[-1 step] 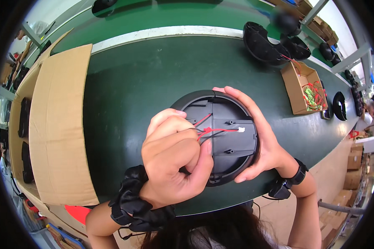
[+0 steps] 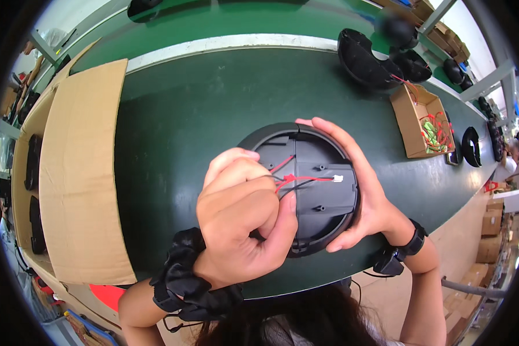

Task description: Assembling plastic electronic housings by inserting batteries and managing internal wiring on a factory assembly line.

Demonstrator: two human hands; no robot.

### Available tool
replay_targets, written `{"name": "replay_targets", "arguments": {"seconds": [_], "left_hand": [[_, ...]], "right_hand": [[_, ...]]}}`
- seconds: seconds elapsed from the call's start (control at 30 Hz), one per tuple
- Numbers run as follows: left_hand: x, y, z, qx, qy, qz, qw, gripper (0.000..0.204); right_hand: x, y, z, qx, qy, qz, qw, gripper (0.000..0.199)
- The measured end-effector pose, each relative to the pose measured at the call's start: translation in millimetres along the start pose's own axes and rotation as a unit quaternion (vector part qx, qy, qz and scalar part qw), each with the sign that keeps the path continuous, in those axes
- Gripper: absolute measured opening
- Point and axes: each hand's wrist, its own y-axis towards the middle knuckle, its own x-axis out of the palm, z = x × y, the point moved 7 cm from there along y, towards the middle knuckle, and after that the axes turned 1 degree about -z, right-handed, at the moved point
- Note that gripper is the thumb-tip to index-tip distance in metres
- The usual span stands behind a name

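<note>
your right hand (image 2: 363, 202) cups the round black housing (image 2: 320, 196); your left hand (image 2: 242, 222) pinches its red wires (image 2: 297, 177), their white connector (image 2: 337, 179) hanging unplugged beyond your fingertips.

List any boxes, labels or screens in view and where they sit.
Small open cardboard box: right on the bench, brown, holding red and green wires.
Flat cardboard sheet: left on the bench, tan.
Stacked cardboard cartons: far right, brown.
No screens or readable labels seen.

Both forearms are bare. A ruffled black fabric scrunchie (image 2: 184, 282) circles the left wrist; a black strap with a small black box (image 2: 399, 258) bands the right wrist.
</note>
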Motion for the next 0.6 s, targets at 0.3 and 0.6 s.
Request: {"name": "replay_targets", "arguments": {"seconds": [0.3, 0.6], "left_hand": [[-0.1, 3.7, 2.2, 0.033, -0.040, -0.105, 0.993, 0.049], [5.2, 2.9, 2.1, 0.046, 0.011, -0.162, 0.986, 0.056]], "right_hand": [[-2.4, -7.1, -2.7, -0.037, -0.108, 0.011, 0.993, 0.146], [-1.6, 3.5, -15.2, -0.021, -0.092, -0.024, 0.995, 0.125]]}}
